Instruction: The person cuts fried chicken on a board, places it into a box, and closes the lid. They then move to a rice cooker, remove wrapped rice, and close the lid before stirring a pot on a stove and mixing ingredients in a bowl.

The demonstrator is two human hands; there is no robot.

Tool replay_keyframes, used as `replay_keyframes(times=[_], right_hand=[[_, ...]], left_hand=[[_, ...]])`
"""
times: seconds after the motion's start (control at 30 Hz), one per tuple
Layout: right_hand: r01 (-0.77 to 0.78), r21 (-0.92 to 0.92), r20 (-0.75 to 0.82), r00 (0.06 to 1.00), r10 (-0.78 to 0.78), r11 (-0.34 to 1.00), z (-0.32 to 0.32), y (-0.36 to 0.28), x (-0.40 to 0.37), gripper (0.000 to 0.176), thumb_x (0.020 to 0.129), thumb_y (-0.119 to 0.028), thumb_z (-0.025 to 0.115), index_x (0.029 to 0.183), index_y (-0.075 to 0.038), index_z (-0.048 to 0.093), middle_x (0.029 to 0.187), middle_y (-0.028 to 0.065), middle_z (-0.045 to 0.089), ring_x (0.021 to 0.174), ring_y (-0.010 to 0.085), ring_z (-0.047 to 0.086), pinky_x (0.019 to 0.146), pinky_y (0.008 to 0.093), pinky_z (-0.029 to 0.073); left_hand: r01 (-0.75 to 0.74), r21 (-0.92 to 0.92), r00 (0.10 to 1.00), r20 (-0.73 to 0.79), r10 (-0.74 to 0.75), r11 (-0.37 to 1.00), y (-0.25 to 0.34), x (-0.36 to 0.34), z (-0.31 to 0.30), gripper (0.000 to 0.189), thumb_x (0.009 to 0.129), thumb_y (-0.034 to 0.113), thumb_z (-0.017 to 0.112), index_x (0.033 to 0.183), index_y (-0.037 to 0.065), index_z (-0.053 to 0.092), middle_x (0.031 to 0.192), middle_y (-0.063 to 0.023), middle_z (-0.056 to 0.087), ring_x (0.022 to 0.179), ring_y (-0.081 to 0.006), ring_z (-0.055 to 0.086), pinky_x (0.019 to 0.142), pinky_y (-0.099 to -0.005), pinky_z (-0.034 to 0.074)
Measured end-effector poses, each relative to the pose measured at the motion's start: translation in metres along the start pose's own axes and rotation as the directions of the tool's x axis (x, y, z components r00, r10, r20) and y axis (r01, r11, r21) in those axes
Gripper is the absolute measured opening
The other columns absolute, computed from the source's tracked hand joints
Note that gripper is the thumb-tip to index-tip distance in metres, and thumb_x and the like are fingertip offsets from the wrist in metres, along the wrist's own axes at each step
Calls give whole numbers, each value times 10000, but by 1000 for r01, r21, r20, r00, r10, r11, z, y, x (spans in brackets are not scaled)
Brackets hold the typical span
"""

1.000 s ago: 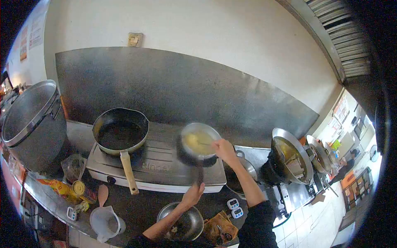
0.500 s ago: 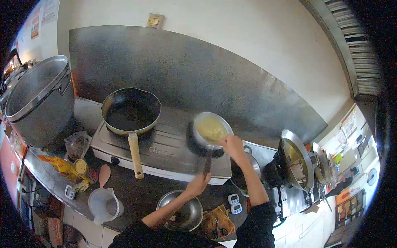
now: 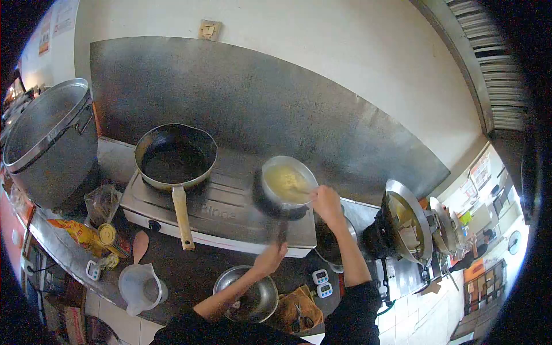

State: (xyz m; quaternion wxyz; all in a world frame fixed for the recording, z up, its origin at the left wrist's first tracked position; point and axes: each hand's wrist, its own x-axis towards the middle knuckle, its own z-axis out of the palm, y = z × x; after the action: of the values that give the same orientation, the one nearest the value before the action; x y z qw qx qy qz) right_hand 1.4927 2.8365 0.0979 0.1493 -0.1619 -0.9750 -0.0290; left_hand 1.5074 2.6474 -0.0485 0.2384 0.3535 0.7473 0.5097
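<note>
A small metal saucepan (image 3: 270,187) with yellow, lumpy contents (image 3: 286,179) is over the right side of the stove (image 3: 221,211). Its dark handle (image 3: 282,230) points down toward me, and my left hand (image 3: 270,259) is wrapped round the end of it. My right hand (image 3: 325,202) is at the pan's right rim, fingers closed on a thin utensil whose lower part dips into the yellow contents. The utensil's shape is blurred. On the left side of the stove sits a dark frying pan (image 3: 175,161) with a pale wooden handle, touched by neither hand.
A large pot (image 3: 54,149) stands far left. In front are a plastic jug (image 3: 140,289), wooden spatula (image 3: 140,247), can (image 3: 108,234), metal bowl (image 3: 261,299), two timers (image 3: 324,290) and scissors (image 3: 302,319) on a cloth. Woks (image 3: 409,221) stand right; another person (image 3: 480,250) is beyond.
The view has shifted slightly, moving most things a little left. The utensil in my right hand has moved within the yellow contents. Both hands keep their holds.
</note>
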Motion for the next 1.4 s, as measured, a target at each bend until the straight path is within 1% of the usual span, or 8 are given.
replay_keyframes(times=[0.33, 0.63, 0.73, 0.83, 1.03, 1.13, 1.33, 1.4], right_hand=[[-33, -122, 38, 999, 38, 992, 25, 4, 5, 195, 736, -205, 553, 688, -30, 625, 681, 213, 592, 673, 371, 594, 648, 452, 471], [-19, -6, 40, 999, 19, 1000, 9, 3, -2, 202, 698, -164, 516, 615, -3, 607, 693, 234, 586, 634, 397, 577, 628, 450, 462], [-108, 177, -89, 988, 125, 978, 5, 16, 3, 200, 693, -168, 537, 614, 2, 605, 692, 229, 586, 657, 391, 580, 630, 447, 461], [-99, -7, -43, 994, 99, 995, 16, 17, 0, 195, 699, -182, 552, 643, -7, 618, 708, 214, 594, 686, 377, 585, 638, 446, 463], [-131, 12, -26, 991, 131, 991, 1, 10, -5, 199, 741, -226, 552, 734, -47, 639, 716, 194, 601, 691, 356, 591, 636, 446, 465], [35, -122, 44, 999, -30, 992, 12, 8, -19, 201, 768, -218, 533, 735, -50, 639, 707, 192, 600, 679, 355, 590, 618, 445, 465], [-78, 263, -448, 873, 194, 961, -1, 2, -89, 170, 817, -157, 526, 793, -39, 646, 548, 106, 569, 482, 262, 551, 457, 359, 408], [-107, 614, -324, 869, 374, 782, 1, 4, -124, 180, 840, -159, 523, 812, -32, 648, 483, 11, 472, 414, 140, 438, 400, 282, 310]], left_hand=[[3, 5, 1000, -18, -3, 1000, 16, -11, -10, 389, 893, 361, 344, 1035, 12, 438, 896, -281, 542, 869, -460, 499, 732, -512, 373], [89, 29, 996, -30, -88, 996, 13, -9, -5, 450, 898, 390, 336, 996, -37, 439, 813, -293, 553, 801, -468, 518, 700, -524, 381], [-76, 119, 997, 18, 75, 990, -4, -1, 3, 461, 895, 399, 337, 1005, -39, 432, 819, -300, 553, 811, -472, 516, 705, -521, 383], [-75, 25, 997, -13, 75, 997, -2, -4, 1, 463, 895, 400, 333, 998, -35, 452, 836, -300, 554, 813, -472, 516, 712, -521, 380], [98, -4, 995, 8, -98, 995, 13, -5, -6, 451, 903, 379, 316, 1058, -25, 442, 838, -310, 549, 802, -471, 518, 684, -529, 390], [-161, 0, 986, -43, 160, 987, -1, 2, -1, 443, 896, 363, 332, 1118, -14, 402, 837, -317, 547, 807, -478, 518, 691, -536, 397], [-123, 112, 992, -6, 124, 986, -28, 16, 7, 402, 889, 337, 349, 1066, 2, 484, 857, -264, 573, 792, -445, 543, 725, -509, 414], [-240, 241, 962, -73, 264, 940, -21, 6, 0, 433, 892, 375, 346, 1041, 1, 506, 866, -242, 582, 801, -423, 546, 740, -474, 420]])
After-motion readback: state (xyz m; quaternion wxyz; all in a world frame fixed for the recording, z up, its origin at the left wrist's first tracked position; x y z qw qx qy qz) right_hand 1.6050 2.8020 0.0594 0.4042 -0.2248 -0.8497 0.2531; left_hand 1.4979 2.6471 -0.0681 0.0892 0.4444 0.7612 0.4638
